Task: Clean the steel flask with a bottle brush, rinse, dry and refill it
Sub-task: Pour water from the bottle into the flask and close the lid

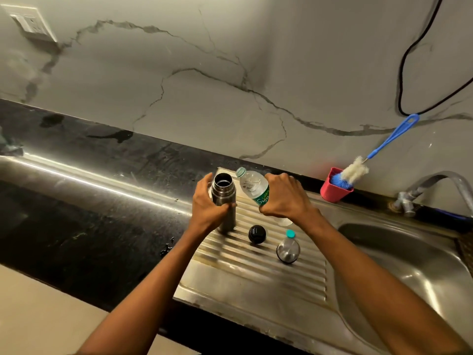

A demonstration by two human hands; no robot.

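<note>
The steel flask (223, 201) is standing upright and uncapped on the ribbed draining board (256, 267) beside the sink (409, 272). The left hand (207, 203) is gripping it around the middle, fingers curled round the far side and thumb pressing the near side. The right hand (284, 196) is clamping its fingers around the lower part of a clear plastic water bottle (252, 185) with a green label, tilting it so its open neck is pointing toward the flask's mouth and sitting just beside the rim. Whether water is leaving the bottle is hard to tell from this angle.

Nearer on the draining board, a black cap (256, 234) is lying, and to its right a steel cup-shaped lid (288, 249) is resting. A small teal bottle cap (290, 233) is sitting just behind that lid. Against the marble wall, a red cup (332, 190) is holding the bottle brush (355, 170), its white and blue bristles down and blue handle leaning up to the right. A tap (435, 185) is arching over the sink, and a black cable (409, 73) is hanging on the wall above.
</note>
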